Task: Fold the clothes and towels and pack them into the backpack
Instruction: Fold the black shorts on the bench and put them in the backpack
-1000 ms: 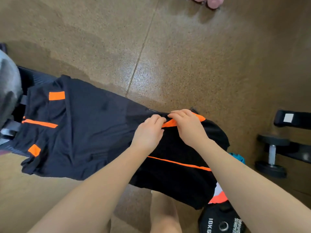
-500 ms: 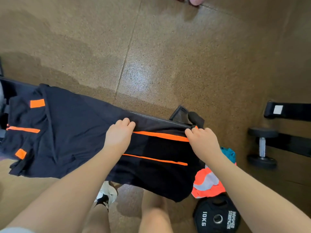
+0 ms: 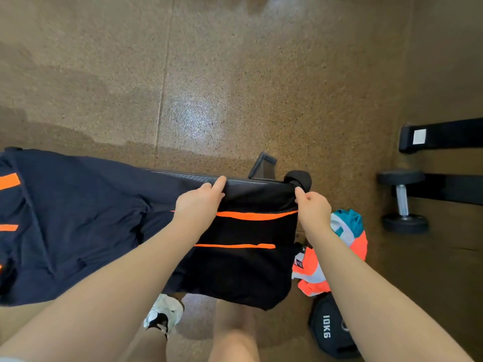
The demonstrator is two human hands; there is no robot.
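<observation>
Standing over a black gym bench [image 3: 251,178], I hold a dark navy garment [image 3: 86,220] with orange stripes spread along its padded top, the cloth draped off the near edge towards my legs. My left hand [image 3: 200,202] rests on the garment's far edge near the middle of the bench, fingers curled over the fabric and gripping the fold, the forefinger stretched out towards the bench's far rim. My right hand [image 3: 312,207] pinches the cloth's far right corner between thumb and fingertips, just beside the black roller pad [image 3: 300,178] at the end of the bench. Between my two hands the fabric lies doubled over, darker than the rest, with two orange stripes [image 3: 251,216] running across it, one near my knuckles and one closer to me. To the left the garment spreads flat, with more orange patches at the edge of view. Below my right forearm, an orange, teal and grey garment [image 3: 350,231] lies bunched on the brown speckled floor [image 3: 235,74], touching the hanging edge of the dark cloth. Near it sits a black weight plate [image 3: 326,333] marked 10KG, and further right a dumbbell [image 3: 402,202] stands by a black equipment frame [image 3: 444,137]. My white trainer [image 3: 164,313] shows beneath the bench. No backpack appears in this view
</observation>
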